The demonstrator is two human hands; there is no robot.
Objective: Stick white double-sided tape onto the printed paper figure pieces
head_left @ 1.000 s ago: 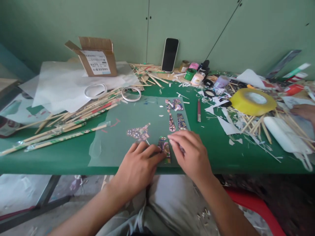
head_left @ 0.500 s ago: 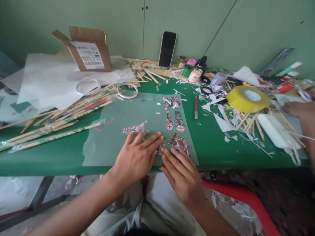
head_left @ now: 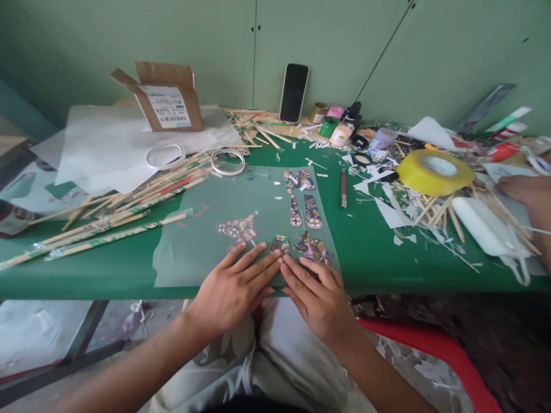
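A small patterned cut-out (head_left: 280, 244) lies on a translucent sheet (head_left: 189, 252) near the table's front edge. My left hand (head_left: 235, 289) lies flat with fingers stretched out, its fingertips on the cut-out's lower part. My right hand (head_left: 321, 295) meets it there, fingers extended and touching the same piece. The cut-out's lower end is hidden beneath both hands. Left of it is an irregular patterned cut-out (head_left: 236, 228). To the right sits another irregular one (head_left: 313, 248), partly behind my right fingers. Two long patterned strips (head_left: 313, 211) and smaller pieces (head_left: 305, 180) lie farther up.
A red craft knife (head_left: 343, 189) lies right of the sheet. Wrapped sticks (head_left: 124, 232) and tape rings (head_left: 228, 162) are at left. Yellow tape (head_left: 434, 172), paper scraps and a white device (head_left: 488, 226) are at right, beside another person's hand (head_left: 520, 189). A phone (head_left: 294, 93) stands behind.
Both hands have slid a little toward the table's front edge, uncovering the top of the small cut-out and more of the left one. The view has shifted slightly.
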